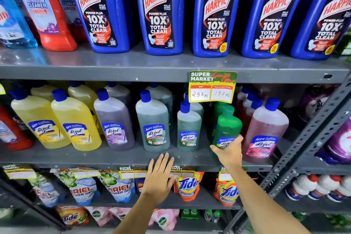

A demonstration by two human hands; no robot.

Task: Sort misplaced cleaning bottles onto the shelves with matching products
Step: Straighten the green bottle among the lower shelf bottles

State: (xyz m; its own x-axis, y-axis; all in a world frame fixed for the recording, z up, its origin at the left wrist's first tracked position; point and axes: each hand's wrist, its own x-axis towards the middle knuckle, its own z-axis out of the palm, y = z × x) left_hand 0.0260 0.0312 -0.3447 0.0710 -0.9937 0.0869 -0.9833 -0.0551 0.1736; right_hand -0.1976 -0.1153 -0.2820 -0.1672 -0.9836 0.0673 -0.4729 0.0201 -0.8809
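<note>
My right hand (229,153) grips the lower part of a solid green Lizol bottle (228,125) standing on the middle shelf (114,156), between a pale green Lizol bottle (189,129) and a pink Lizol bottle (266,129). My left hand (160,174) is flat and open, fingers spread, in front of the shelf's front edge, holding nothing. Further left on the same shelf stand a larger pale green bottle (152,125), a purple bottle (114,121) and yellow Lizol bottles (76,121).
Blue Harpic bottles (157,11) line the top shelf, with a red Harpic bathroom cleaner (51,9) at left. A price tag (212,86) hangs over the green bottle. Ariel (83,186) and Tide pouches (187,184) fill the lower shelf. A slanted metal upright (313,129) borders the right.
</note>
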